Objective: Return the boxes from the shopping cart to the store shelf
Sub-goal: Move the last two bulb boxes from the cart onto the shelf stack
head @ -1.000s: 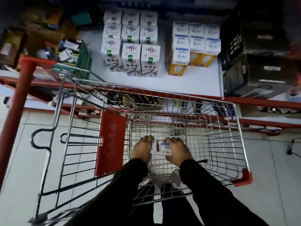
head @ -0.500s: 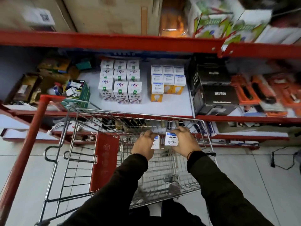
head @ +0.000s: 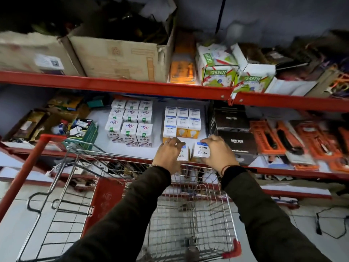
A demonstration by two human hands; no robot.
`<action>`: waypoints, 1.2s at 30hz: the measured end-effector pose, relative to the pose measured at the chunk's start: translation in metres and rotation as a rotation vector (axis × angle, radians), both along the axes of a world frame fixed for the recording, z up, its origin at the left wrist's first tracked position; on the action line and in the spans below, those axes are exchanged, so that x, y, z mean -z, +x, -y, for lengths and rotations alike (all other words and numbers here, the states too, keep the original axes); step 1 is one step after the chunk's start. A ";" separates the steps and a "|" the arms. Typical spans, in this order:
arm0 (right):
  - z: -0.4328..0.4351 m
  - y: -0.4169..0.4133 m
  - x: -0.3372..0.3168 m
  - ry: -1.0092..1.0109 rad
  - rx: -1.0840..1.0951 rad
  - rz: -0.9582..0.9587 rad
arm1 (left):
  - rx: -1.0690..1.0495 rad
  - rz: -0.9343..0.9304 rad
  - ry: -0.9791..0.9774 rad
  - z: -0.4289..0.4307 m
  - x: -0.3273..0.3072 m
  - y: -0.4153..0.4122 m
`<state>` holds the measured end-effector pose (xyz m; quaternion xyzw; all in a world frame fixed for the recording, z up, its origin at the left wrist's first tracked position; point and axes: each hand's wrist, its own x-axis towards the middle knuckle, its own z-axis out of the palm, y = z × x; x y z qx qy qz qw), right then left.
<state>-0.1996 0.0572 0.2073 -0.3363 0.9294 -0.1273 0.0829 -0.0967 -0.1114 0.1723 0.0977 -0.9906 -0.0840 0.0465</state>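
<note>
Over shelf (head: 132, 151) edge: left hand (head: 168, 156), right hand (head: 217, 154) outstretched, each clasping small box (head: 202, 150).

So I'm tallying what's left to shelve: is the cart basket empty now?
Apparently empty: through the shopping cart wire only floor shows, no boxes. Each hand, left hand and right hand, holds one bulb box at the shelf.

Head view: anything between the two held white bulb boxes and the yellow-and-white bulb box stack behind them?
Head view shows no object between, only bare white shelf, narrow, between the held boxes and the stack.
</note>
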 end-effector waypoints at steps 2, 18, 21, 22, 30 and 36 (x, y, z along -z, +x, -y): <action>0.006 -0.017 -0.001 0.006 -0.005 -0.015 | -0.005 -0.003 -0.050 0.002 -0.003 -0.022; 0.060 -0.088 0.060 0.183 -0.058 0.081 | -0.005 0.241 -0.305 0.017 0.047 -0.117; 0.058 -0.091 0.066 0.154 -0.036 0.089 | -0.012 0.208 -0.274 0.019 0.055 -0.118; 0.058 -0.092 0.068 0.147 -0.035 0.084 | -0.011 0.204 -0.260 0.019 0.057 -0.117; 0.050 -0.074 0.073 -0.107 0.052 0.107 | -0.089 -0.058 0.078 0.008 0.064 -0.092; 0.052 -0.033 0.093 -0.840 0.700 0.670 | -0.594 -0.442 0.911 -0.035 0.084 -0.069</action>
